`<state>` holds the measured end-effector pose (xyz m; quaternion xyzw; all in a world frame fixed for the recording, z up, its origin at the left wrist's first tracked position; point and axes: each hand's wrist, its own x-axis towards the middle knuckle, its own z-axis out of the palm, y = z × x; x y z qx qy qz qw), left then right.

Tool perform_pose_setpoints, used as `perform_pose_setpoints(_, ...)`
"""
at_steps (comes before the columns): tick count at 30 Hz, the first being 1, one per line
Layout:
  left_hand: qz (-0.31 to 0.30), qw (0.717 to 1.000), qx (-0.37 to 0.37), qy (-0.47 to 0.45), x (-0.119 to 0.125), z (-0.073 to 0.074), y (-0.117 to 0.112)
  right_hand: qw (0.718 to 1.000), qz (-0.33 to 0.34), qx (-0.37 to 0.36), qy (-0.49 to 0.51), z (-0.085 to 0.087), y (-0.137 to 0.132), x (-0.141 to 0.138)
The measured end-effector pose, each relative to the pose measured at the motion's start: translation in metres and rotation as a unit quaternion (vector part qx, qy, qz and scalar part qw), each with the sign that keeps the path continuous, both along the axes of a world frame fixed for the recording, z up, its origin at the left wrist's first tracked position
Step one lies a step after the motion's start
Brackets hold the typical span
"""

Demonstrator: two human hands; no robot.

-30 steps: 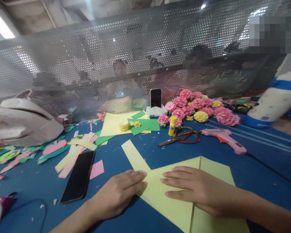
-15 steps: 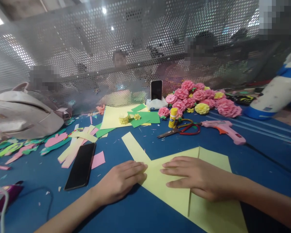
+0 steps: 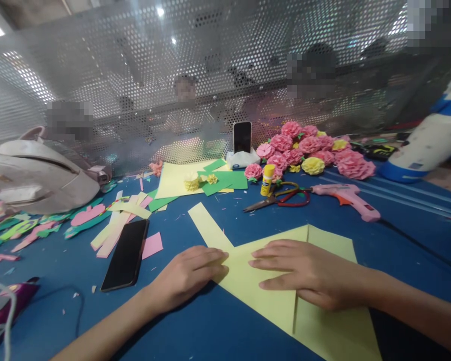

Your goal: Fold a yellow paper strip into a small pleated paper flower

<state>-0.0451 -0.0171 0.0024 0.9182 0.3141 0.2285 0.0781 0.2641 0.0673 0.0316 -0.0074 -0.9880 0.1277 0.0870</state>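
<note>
Blue worktop (image 3: 210, 336) across the bottom: we'd press the folded paper (image 3: 280, 306) evenly, right hand (image 3: 315, 273) flat, fingers spread; left hand (image 3: 190, 275)'s grip, can't tell.

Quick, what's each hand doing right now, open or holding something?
Left hand: fingers on a corner of the folded paper; whether it grips can't be told.
Right hand: open, fingers spread on the folded paper.
</note>
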Motion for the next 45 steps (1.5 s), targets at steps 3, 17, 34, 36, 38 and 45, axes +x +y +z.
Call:
perform_pose_setpoints(3,0.001,1.0,-0.019,-0.01,-0.001,-0.002,0.0,1.0,-0.001,0.012,-0.021,0.0,0.0,-0.001)
perform_pose_setpoints(17,0.005,0.999,-0.039,-0.004,-0.026,0.001,0.012,1.0,0.007,0.0,-0.024,0.0,0.0,0.002)
perform_pose_setpoints(34,-0.006,0.985,-0.046,0.165,0.02,0.001,-0.019,1.0,0.01,0.009,-0.024,-0.001,0.0,0.002)
perform_pose_setpoints(36,0.001,0.985,-0.049,0.163,0.024,-0.002,-0.022,0.999,0.009,0.013,-0.029,-0.001,0.0,0.002)
perform_pose_setpoints(38,0.009,0.983,-0.06,0.171,0.026,-0.003,-0.024,0.999,0.008,0.015,-0.03,-0.002,0.0,0.001)
perform_pose_setpoints(45,0.012,0.979,-0.088,0.181,0.025,-0.001,-0.023,1.0,0.011,0.018,-0.02,-0.004,0.0,0.002)
